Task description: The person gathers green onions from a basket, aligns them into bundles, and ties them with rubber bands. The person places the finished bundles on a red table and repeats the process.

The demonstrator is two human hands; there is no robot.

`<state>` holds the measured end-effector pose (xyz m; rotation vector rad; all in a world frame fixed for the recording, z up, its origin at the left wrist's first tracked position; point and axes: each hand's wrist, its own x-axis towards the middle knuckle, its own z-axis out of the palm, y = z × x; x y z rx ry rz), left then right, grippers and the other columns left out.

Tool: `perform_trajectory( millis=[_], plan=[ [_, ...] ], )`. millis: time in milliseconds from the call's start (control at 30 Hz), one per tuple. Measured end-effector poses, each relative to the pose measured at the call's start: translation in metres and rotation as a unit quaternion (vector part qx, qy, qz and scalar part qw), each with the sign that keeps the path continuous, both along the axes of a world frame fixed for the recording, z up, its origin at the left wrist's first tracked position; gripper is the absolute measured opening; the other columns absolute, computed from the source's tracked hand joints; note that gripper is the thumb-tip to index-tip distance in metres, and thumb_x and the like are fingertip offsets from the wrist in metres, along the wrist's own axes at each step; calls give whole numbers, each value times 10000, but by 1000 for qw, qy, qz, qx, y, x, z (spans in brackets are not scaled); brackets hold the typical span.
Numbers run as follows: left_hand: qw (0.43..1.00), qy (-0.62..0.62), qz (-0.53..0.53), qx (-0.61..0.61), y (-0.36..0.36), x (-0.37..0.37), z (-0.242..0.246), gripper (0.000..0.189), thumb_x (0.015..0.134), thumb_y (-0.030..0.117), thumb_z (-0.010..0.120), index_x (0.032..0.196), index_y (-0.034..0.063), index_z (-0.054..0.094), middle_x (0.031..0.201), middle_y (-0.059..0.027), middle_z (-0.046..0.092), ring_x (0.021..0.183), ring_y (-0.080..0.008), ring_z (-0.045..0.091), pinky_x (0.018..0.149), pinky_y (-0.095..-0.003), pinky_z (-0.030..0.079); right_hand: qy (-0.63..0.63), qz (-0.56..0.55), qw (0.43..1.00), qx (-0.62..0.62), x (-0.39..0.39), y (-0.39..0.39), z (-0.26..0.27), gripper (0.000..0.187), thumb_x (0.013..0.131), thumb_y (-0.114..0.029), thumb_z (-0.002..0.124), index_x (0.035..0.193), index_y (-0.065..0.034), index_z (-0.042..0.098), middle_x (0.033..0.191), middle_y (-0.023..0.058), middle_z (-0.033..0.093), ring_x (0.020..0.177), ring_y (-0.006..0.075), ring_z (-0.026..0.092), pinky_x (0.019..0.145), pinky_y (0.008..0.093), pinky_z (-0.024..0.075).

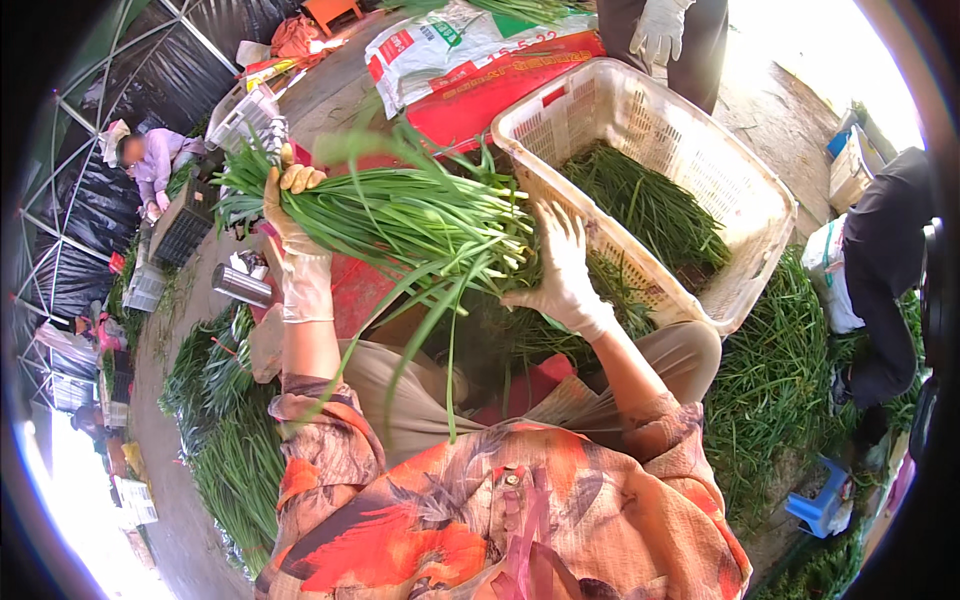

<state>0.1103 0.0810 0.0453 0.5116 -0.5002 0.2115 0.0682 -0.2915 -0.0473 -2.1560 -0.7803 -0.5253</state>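
A thick bunch of long green leaves with pale stem ends, which look like garlic chives, hangs before me above my lap. My left hand, in a thin pale glove, is shut around its leafy end at the left. The cut white ends point right, toward my right hand. That hand is gloved too, its fingers spread beside the stem ends; no stalk shows in its grasp. Just beyond it stands a large white plastic crate with more chives lying inside. Loose leaves lie under the bunch, between my knees.
Piled chives lie on the ground to the left and right. A printed sack lies at the far side. A steel cylinder is at left, a blue stool at right. Other people are around, one person standing behind the crate.
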Motion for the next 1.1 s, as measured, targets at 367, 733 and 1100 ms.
perform_trajectory(
  millis=[367, 733, 1100],
  plan=[
    [1000, -19, -19, -12, 9, -12, 6, 304, 941, 215, 528, 1151, -5, 534, 665, 61, 446, 606, -65, 406, 657, -244, 355, -160, 260, 951, 57, 3, 34, 25, 339, 719, -186, 729, 1013, -83, 594, 1216, 137, 538, 1185, 350, 483, 1027, 523, 346],
    [990, -134, -50, 5, 7, -25, 17, 314, 945, 163, 524, 1187, -33, 487, 645, 67, 488, 556, -37, 440, 599, -205, 363, -111, 179, 970, -120, 6, 23, -9, 179, 735, -169, 659, 898, -101, 632, 832, 83, 625, 783, 285, 621, 685, 386, 520],
    [992, -66, -98, 35, -32, -12, 22, 234, 952, 156, 510, 1130, 5, 494, 609, 68, 514, 518, -35, 474, 570, -202, 388, 342, 224, 870, 273, 62, 12, -31, 983, 682, -329, 845, 1440, -39, 290, 1348, 99, 452, 1162, 192, 471, 987, 329, 397]
  ],
)
